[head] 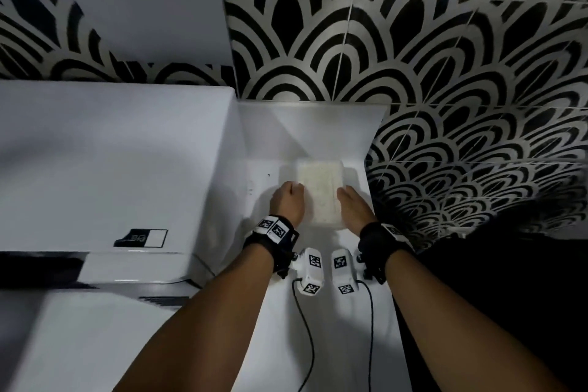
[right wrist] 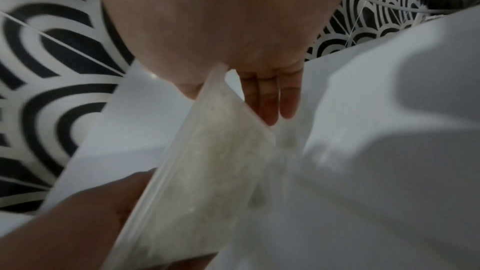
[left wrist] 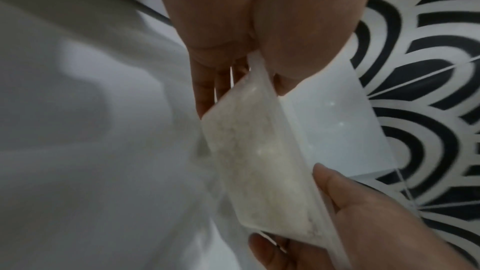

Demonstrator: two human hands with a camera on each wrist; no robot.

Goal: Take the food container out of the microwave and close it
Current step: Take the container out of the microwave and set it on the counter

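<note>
A clear plastic food container (head: pixel 319 191) filled with white rice is held between my two hands over the white counter (head: pixel 334 344), just right of the white microwave (head: pixel 111 169). My left hand (head: pixel 288 200) grips its left rim and my right hand (head: pixel 350 204) grips its right rim. The left wrist view shows the left hand (left wrist: pixel 221 52) with the thumb on the rim and the fingers under the container (left wrist: pixel 254 161). The right hand (right wrist: pixel 233 59) holds the container (right wrist: pixel 215 171) the same way in the right wrist view. No lid shows on it. I cannot tell whether the microwave door is open.
Black-and-white scalloped tiles (head: pixel 445 57) cover the surfaces behind and to the right. A white upright panel (head: pixel 311 127) stands just behind the container. The microwave's side wall (left wrist: pixel 91 130) is close on the left. Cables (head: pixel 305 328) trail from my wrists across the counter.
</note>
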